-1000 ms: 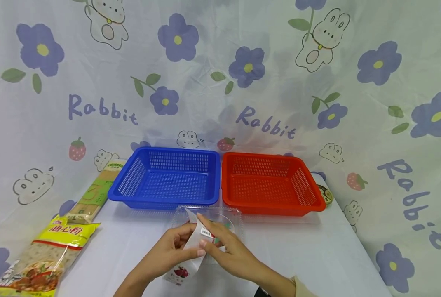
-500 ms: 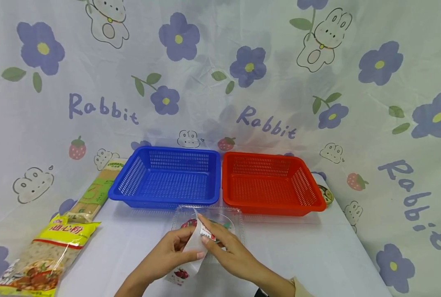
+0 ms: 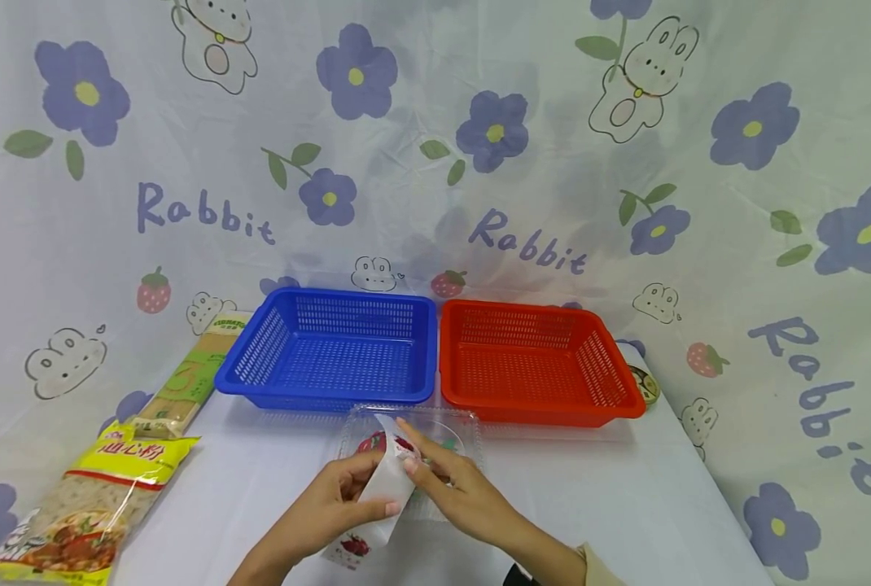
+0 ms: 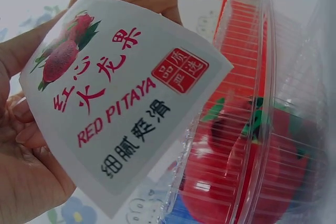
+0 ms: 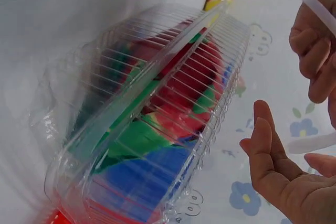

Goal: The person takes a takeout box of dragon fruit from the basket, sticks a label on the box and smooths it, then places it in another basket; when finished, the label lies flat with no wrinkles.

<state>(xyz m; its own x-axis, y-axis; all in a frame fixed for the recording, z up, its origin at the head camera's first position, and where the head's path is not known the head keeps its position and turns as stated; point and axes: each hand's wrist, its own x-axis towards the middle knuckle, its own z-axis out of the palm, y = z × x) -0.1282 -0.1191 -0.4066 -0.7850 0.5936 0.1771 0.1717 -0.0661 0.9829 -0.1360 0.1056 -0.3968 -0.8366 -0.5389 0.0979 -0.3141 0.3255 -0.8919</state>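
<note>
Both hands meet over the front of a clear plastic clamshell box [image 3: 446, 423]. Inside the box is a red dragon fruit with green scale tips [image 4: 231, 177]. My left hand [image 3: 329, 500] grips a white sticker strip [image 3: 387, 488], its thumb laid across the front. At the strip's upper end, the thumb and index finger of my right hand [image 3: 468, 492] pinch the edge. A printed "RED PITAYA" label [image 4: 121, 93] with a fruit picture shows in the left wrist view. The strip's lower end hangs below the left hand, with another fruit picture on it.
A blue basket [image 3: 326, 401] and a red basket [image 3: 541, 413] stand side by side behind the box. On the left lie a yellow-topped food bag [image 3: 87, 513] and a long green-and-tan packet [image 3: 190, 378]. A round tin [image 3: 645, 387] sits beyond the red basket.
The strip has turned and bent between the fingers, so a red fruit print shows at its top where a small text panel showed before. Right fingertips shifted slightly up and right.
</note>
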